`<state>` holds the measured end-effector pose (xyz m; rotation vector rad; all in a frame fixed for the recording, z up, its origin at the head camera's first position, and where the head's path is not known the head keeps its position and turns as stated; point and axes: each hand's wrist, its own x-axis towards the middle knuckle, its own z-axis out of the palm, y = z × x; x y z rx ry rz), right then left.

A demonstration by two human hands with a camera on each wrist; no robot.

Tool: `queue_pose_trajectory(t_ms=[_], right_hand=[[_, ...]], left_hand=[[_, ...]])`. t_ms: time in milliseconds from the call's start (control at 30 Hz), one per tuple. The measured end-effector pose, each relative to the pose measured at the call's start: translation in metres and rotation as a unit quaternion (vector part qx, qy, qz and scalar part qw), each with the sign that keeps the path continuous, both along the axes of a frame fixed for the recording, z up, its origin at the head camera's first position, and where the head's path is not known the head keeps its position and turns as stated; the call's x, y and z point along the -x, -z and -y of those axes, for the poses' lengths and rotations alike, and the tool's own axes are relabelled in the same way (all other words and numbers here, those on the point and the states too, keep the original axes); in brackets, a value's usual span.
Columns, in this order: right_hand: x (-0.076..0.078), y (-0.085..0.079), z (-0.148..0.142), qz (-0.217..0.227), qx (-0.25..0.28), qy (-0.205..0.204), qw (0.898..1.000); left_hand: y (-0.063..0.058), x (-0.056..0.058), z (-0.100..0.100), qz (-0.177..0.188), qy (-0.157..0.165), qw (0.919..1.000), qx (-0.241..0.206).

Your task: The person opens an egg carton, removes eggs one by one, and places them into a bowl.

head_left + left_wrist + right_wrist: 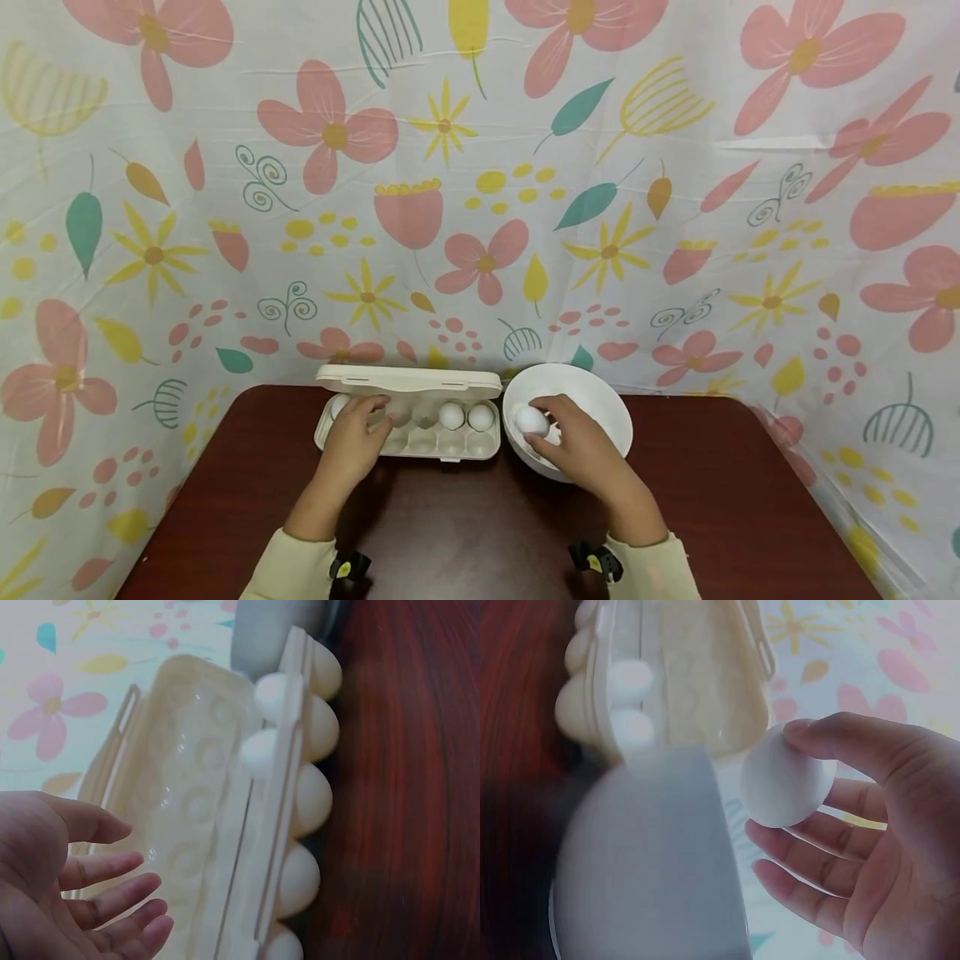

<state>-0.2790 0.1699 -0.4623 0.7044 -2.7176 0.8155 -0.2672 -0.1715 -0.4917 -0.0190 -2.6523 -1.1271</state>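
My right hand [581, 442] pinches a white egg [532, 421] between thumb and fingers, over the left side of a white bowl [611, 408]. Up close in the right wrist view, the same egg [780, 780] sits at the fingertips above the bowl's rim. On the left, a cream egg carton [450, 457] lies with its lid [408, 380] raised. Two white eggs stand at its right end in the back row, and another egg [339, 406] shows at the left end. My left hand [352, 446] hovers over the carton's left part, fingers loosely spread and holding nothing.
Carton and bowl stand side by side at the back of a dark reddish-brown table [442, 525]. Right behind them hangs a flower-patterned cloth [480, 208]. The bowl's bottom is partly hidden by my right hand.
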Motion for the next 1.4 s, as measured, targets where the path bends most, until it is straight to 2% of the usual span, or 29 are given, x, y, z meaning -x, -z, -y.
queue_pose_trajectory(t_ms=[233, 433, 700, 1033, 1200, 1400], right_hand=[[0.001, 0.002, -0.023, -0.006, -0.031, 0.016, 0.999], [0.0, 0.0, -0.038, 0.013, -0.06, 0.031, 0.998], [-0.001, -0.002, -0.06, 0.026, -0.1, 0.051, 0.993], [0.006, -0.003, -0.075, 0.056, -0.143, 0.055, 0.987], [0.011, -0.001, -0.078, 0.069, -0.169, 0.057, 0.981], [0.015, 0.0, -0.079, 0.062, -0.194, 0.051, 0.978]], left_hand=[[0.01, 0.003, 0.015, -0.029, -0.014, 0.9983, 0.048], [0.014, 0.006, 0.024, -0.058, -0.017, 0.9946, 0.084], [0.017, 0.012, 0.036, -0.042, -0.004, 0.9929, 0.111], [0.022, 0.021, 0.044, -0.049, 0.004, 0.9884, 0.144], [0.023, 0.023, 0.045, -0.036, -0.001, 0.9863, 0.161], [0.024, 0.023, 0.045, -0.03, -0.021, 0.9821, 0.185]])
